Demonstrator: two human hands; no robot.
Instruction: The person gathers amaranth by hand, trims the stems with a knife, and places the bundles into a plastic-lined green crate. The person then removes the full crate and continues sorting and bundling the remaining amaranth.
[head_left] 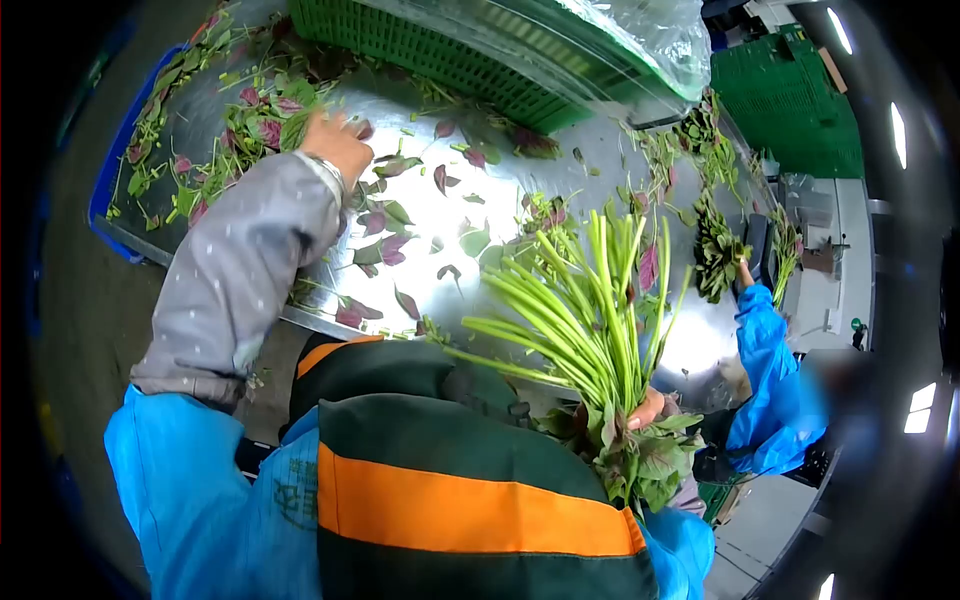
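- Our right hand (646,408) grips a bunch of greens (607,355) — stems (578,300) fanned out beyond it.
- Our left hand (338,145) sits against loose leaves (270,133); whether it holds any, we cannot tell.

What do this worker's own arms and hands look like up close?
No gloves show. The left hand emerges from a loose grey sleeve cover with small white marks, gathered at its upper end over a bright blue sleeve. The right hand is mostly hidden; that arm shows blue cloth too.
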